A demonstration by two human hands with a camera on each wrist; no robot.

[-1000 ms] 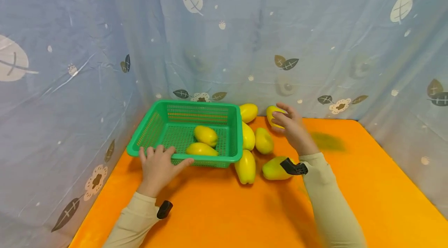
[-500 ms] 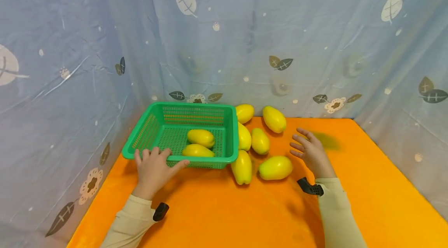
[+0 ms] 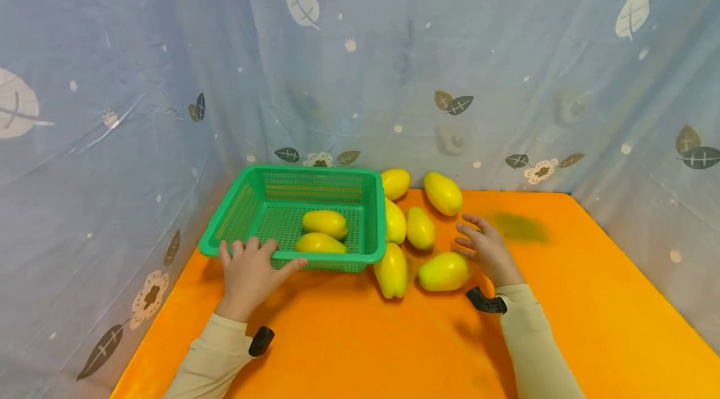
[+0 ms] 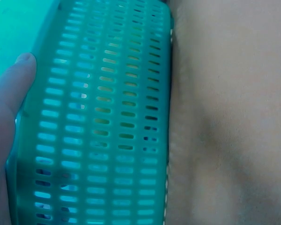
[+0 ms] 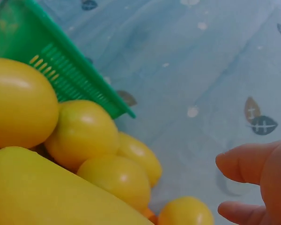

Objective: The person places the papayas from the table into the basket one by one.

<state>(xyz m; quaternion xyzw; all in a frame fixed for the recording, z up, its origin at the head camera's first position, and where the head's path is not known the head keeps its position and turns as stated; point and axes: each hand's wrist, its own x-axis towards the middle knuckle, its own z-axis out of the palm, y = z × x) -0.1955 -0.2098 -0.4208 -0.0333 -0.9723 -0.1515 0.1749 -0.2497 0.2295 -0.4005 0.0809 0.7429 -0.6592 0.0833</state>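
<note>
In the head view my left hand point(image 3: 253, 277) grips the near rim of a green plastic basket point(image 3: 230, 211), fingers hooked over the edge. Its thumb point(image 4: 25, 65) lies against the rim in the left wrist view. Two yellow mangoes, a rear one point(image 3: 325, 224) and a front one point(image 3: 320, 243), lie inside toward the basket's right end. My right hand point(image 3: 489, 252) hovers with spread, relaxed fingers and holds nothing. Nearest to it are a greenish-yellow mango point(image 3: 443, 272), a smaller upright one point(image 3: 420, 229) and the back mango point(image 3: 442, 193).
Several more mangoes cluster against the basket's right side, among them a near one point(image 3: 390, 271) and a far one point(image 3: 395, 184). An orange cloth point(image 3: 360, 336) covers the table. A blue patterned curtain point(image 3: 360, 74) closes in the back and sides.
My right hand has come away from the back mango toward the near right, then shifted slightly forward and left. The rear mango in the basket has turned to lie more level. My left hand stays put.
</note>
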